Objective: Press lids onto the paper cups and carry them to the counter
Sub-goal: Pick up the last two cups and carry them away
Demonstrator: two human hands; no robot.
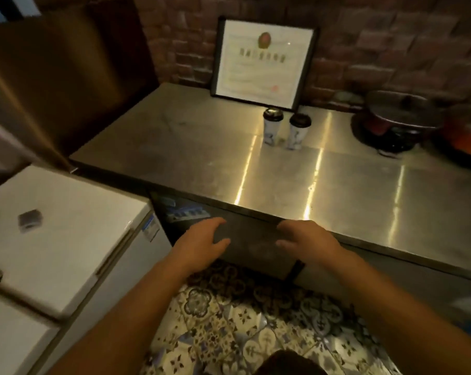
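Two tall white paper cups with dark printed patterns stand upright and close together, not quite touching as far as we can tell, far back on the brushed stainless-steel counter (pixel 350 185), just in front of a black-framed white certificate (pixel 264 62) leaning on the red brick wall. The left cup (pixel 272 129) shows a glossy dark top and the right cup (pixel 298 132) a matte dark one; we judge both are lidded, though the blur leaves the left one uncertain. From our hands the cups lie straight ahead and away across the counter, their long axes vertical, and roughly midway between the two hands; the right hand looks a touch nearer the right cup. Our left hand (pixel 204 243) and right hand (pixel 306 239) hover at the near edge of the counter, against the dark cabinet front below it, palms facing each other, fingers loosely curved and spread, holding nothing and touching nothing we can see. We judge that the cups are already delivered and the hands are free. To the far right sit a dark round lidded pot (pixel 399 123) and an orange vessel (pixel 467 142); to the left is a white chest freezer (pixel 66 239), with patterned floor tiles (pixel 256 328) below us.
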